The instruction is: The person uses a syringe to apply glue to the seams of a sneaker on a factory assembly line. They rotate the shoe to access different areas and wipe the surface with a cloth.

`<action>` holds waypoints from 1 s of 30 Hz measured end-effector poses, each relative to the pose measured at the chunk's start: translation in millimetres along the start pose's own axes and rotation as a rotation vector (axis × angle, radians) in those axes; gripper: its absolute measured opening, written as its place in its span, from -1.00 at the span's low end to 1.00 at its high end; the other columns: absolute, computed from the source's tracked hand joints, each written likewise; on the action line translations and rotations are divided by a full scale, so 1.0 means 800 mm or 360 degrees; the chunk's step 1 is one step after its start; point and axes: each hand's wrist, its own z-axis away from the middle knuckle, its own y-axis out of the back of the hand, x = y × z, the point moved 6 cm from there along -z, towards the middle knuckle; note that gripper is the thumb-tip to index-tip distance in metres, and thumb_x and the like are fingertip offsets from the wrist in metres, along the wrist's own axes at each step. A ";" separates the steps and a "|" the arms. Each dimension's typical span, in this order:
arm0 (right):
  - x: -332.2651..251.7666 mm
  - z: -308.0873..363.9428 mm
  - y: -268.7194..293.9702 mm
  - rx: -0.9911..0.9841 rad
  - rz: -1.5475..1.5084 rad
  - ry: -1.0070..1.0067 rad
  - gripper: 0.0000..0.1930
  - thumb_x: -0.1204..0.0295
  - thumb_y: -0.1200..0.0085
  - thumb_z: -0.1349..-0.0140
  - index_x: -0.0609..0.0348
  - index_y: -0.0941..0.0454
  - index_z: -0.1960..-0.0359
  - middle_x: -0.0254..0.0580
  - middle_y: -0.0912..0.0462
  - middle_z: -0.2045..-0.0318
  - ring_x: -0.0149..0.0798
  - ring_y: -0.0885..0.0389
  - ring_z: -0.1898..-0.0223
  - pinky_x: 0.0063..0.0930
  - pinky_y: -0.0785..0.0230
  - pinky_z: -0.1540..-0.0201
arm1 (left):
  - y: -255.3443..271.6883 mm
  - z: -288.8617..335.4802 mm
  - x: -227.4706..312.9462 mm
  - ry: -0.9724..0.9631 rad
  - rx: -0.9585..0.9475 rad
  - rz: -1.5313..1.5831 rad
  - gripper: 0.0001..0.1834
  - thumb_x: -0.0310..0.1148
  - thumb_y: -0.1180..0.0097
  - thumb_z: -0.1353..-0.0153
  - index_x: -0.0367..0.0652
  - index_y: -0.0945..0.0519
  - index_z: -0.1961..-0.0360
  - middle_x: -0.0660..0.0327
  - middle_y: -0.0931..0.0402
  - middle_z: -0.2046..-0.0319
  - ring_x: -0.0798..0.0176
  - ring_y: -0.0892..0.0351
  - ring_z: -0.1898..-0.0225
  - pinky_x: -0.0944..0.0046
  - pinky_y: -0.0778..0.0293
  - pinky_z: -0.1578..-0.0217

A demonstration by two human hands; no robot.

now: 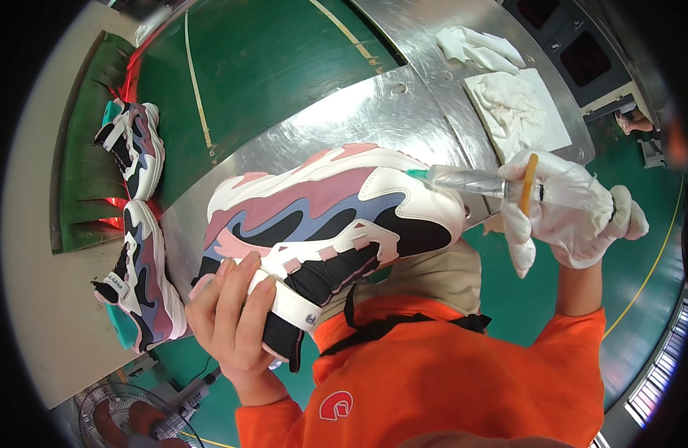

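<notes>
My bare left hand [235, 321] grips the heel and ankle strap of a sneaker [310, 216] in white, mauve, blue and black. The shoe is tipped on its side, its sole edge facing away from me and its toe to the right. In a white glove, my right hand [564, 213] is closed around a clear syringe [471, 181] with an amber flange. The syringe's green tip [417, 174] is at the white toe cap, by the sole seam; I cannot tell whether it touches.
Two similar sneakers [144, 149] lie at the left by a green slitted curtain [79, 164]. A green conveyor belt [262, 60] runs behind the metal table [321, 123]. White cloths [512, 112] rest at the far right. A fan [127, 418] stands at the lower left.
</notes>
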 end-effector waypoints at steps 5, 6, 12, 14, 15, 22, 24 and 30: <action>0.000 0.023 0.008 -0.0098 -0.0245 0.0275 -0.28 -0.08 0.03 -0.16 0.51 -0.35 0.01 -0.09 -0.51 0.65 -0.38 -0.43 0.75 -0.69 -0.13 0.64 | 0.001 0.004 0.001 -0.0028 0.0009 -0.0020 -0.72 -0.35 -0.26 -0.08 0.03 -0.59 0.14 0.22 -0.66 0.07 0.11 -0.59 0.07 0.22 -0.39 0.09; 0.003 0.027 0.010 -0.0076 -0.0263 0.0271 -0.25 -0.10 0.02 -0.13 0.51 -0.35 0.01 -0.09 -0.50 0.65 -0.37 -0.43 0.75 -0.68 -0.14 0.64 | 0.000 0.004 0.002 -0.0038 0.0008 -0.0027 -0.71 -0.35 -0.26 -0.09 0.03 -0.58 0.13 0.21 -0.66 0.06 0.10 -0.59 0.07 0.22 -0.40 0.08; 0.017 0.043 0.017 0.0109 -0.0315 0.0233 -0.11 -0.26 -0.04 0.01 0.51 -0.35 0.05 -0.10 -0.47 0.68 -0.34 -0.41 0.79 -0.65 -0.19 0.67 | 0.001 0.010 0.013 -0.0060 0.0021 -0.0114 -0.68 -0.34 -0.25 -0.10 0.01 -0.57 0.08 0.19 -0.65 0.04 0.08 -0.58 0.08 0.19 -0.42 0.06; 0.024 0.048 0.022 0.0199 -0.0316 0.0223 -0.06 -0.32 -0.06 0.05 0.51 -0.35 0.06 -0.11 -0.46 0.68 -0.33 -0.41 0.80 -0.64 -0.20 0.68 | 0.001 0.012 0.021 -0.0052 0.0014 -0.0156 -0.69 -0.32 -0.25 -0.11 0.00 -0.57 0.08 0.18 -0.65 0.04 0.08 -0.57 0.09 0.19 -0.43 0.05; 0.028 0.050 0.023 0.0247 -0.0313 0.0219 -0.04 -0.34 -0.07 0.08 0.51 -0.35 0.06 -0.11 -0.46 0.69 -0.33 -0.41 0.81 -0.63 -0.21 0.69 | 0.000 0.013 0.025 -0.0060 0.0029 -0.0174 -0.69 -0.31 -0.24 -0.13 -0.03 -0.56 0.08 0.16 -0.65 0.04 0.08 -0.57 0.09 0.17 -0.44 0.05; 0.058 0.067 0.035 0.0251 -0.0638 0.0152 0.16 -0.35 -0.28 0.25 0.64 -0.26 -0.05 0.01 -0.46 0.46 -0.18 -0.51 0.59 -0.40 -0.47 0.61 | 0.000 0.026 0.050 -0.0011 0.0036 -0.0336 -0.70 -0.29 -0.24 -0.18 -0.05 -0.54 0.07 0.13 -0.65 0.04 0.08 -0.58 0.08 0.18 -0.43 0.04; 0.068 0.074 0.039 0.0173 -0.0727 0.0077 0.22 -0.27 -0.38 0.29 0.70 -0.21 -0.13 0.09 -0.48 0.33 -0.11 -0.56 0.48 -0.30 -0.58 0.57 | 0.000 0.030 0.057 0.0011 0.0050 -0.0367 -0.70 -0.29 -0.24 -0.18 -0.06 -0.54 0.06 0.14 -0.65 0.04 0.08 -0.59 0.08 0.18 -0.42 0.04; 0.082 0.082 0.033 0.0211 -0.0975 0.0036 0.13 -0.08 -0.36 0.34 0.62 -0.21 -0.16 0.09 -0.46 0.42 -0.08 -0.50 0.59 -0.28 -0.49 0.59 | -0.003 0.034 0.070 0.0021 0.0058 -0.0435 -0.68 -0.25 -0.24 -0.19 -0.08 -0.52 0.06 0.13 -0.65 0.06 0.08 -0.59 0.08 0.19 -0.43 0.04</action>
